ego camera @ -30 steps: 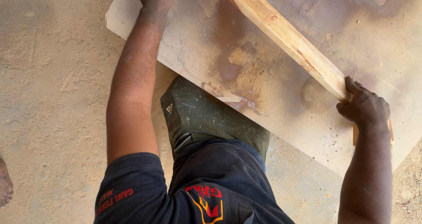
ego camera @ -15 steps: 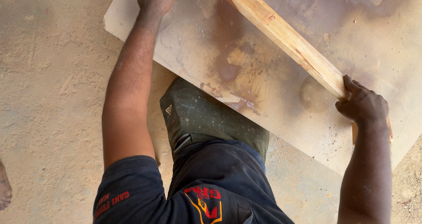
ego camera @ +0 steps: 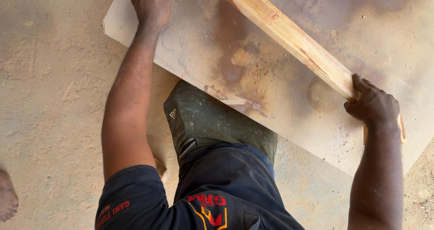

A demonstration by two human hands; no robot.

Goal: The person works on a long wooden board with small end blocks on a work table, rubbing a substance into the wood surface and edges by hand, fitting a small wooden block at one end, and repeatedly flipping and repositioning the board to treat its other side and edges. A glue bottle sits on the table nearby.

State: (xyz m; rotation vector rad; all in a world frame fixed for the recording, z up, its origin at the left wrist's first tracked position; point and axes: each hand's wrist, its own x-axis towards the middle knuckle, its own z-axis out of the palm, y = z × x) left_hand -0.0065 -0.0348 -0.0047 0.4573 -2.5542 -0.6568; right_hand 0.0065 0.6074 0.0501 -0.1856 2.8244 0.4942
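Wooden batten (ego camera: 289,35) lies gripped under right hand (ego camera: 373,105), across board (ego camera: 280,103).

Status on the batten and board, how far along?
Done: wooden batten lies diagonally across the dusty board on the ground. In hand: right hand grips the batten's near end; left hand presses flat on the board's corner. Left: no fasteners, tools or cut line visible.

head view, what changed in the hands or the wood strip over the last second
Almost nothing changed. The left hand stays flat on the dusty board near its corner, and the right hand keeps its grip on the near end of the wooden batten, which lies diagonally across the board as before. The view shifted only slightly. The green boot stays under the board's edge.
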